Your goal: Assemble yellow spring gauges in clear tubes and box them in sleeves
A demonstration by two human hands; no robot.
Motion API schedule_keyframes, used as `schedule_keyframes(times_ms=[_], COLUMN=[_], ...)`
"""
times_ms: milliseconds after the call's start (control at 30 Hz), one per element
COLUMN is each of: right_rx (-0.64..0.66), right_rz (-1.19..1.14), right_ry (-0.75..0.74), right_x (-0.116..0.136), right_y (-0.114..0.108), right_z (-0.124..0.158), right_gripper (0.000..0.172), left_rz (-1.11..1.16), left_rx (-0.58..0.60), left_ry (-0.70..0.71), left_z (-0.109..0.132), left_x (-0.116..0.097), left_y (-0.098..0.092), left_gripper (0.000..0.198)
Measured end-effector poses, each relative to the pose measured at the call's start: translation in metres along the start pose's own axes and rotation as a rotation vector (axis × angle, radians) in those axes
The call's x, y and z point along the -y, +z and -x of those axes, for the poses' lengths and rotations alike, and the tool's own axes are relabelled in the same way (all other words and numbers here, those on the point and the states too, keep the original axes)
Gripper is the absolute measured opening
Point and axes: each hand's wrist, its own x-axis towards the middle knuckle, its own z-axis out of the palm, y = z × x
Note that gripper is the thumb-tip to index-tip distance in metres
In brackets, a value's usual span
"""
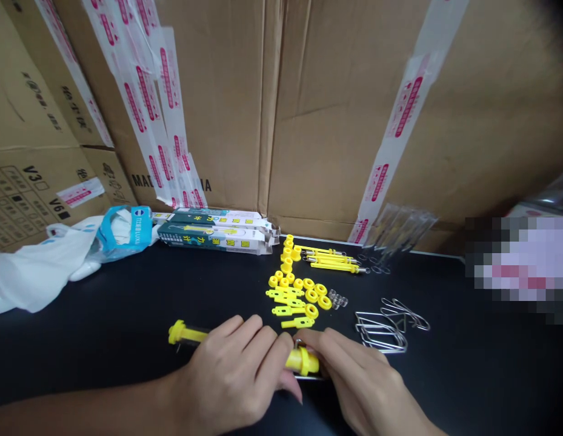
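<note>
Yellow-capped clear tube (194,335) sat clenched in the left hand (231,375) while the right hand (363,381) pinched its end cap (305,361) over the black tabletop (467,381); seating that cap seemed the step, needing firm pressure.

The light was moderate and even, soft and from no visible source, and the black tabletop (94,315) went dim toward the near corners. The cardboard boxes (336,121) on the far side looked warm and flat, and the top right corner fell into darkness. Only faint, soft shadows lay under the left hand (229,375) and right hand (358,378). The yellow-capped tube (303,361) looked bright and fairly sharp. Wide-angle distortion bent the box edges at left, and a coarse pixelated blur (517,269) covered the right edge.
</note>
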Motion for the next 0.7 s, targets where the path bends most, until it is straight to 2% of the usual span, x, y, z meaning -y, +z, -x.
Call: schedule_keyframes(times_ms=[233,300,400,467,600,700], right_rx=[0.071,0.064,0.026,0.062,0.191,0.192], right_rz=[0.073,-0.011,-0.267,-0.396,-0.698,-0.942], right_ry=[-0.04,-0.008,0.154,0.32,0.621,0.731], right_x=[0.001,-0.001,-0.003,-0.002,0.004,0.008], right_y=[-0.003,-0.003,0.0,0.001,0.002,0.0], right_z=[-0.002,-0.003,-0.005,-0.008,-0.015,-0.021], right_gripper=[0.05,0.047,0.033,0.023,0.034,0.04], left_rz=[-0.02,-0.026,-0.031,-0.032,-0.042,-0.088], left_rx=[0.012,0.024,0.037,0.041,0.049,0.083], left_ry=[0.01,0.001,-0.023,-0.041,-0.038,-0.023], left_z=[0.0,0.0,0.001,0.001,0.001,-0.001], left_x=[-0.003,-0.003,-0.002,-0.001,-0.001,-0.003], left_y=[0.0,0.001,0.003,0.005,0.006,0.006], left_gripper=[0.022,0.022,0.026,0.029,0.034,0.038])
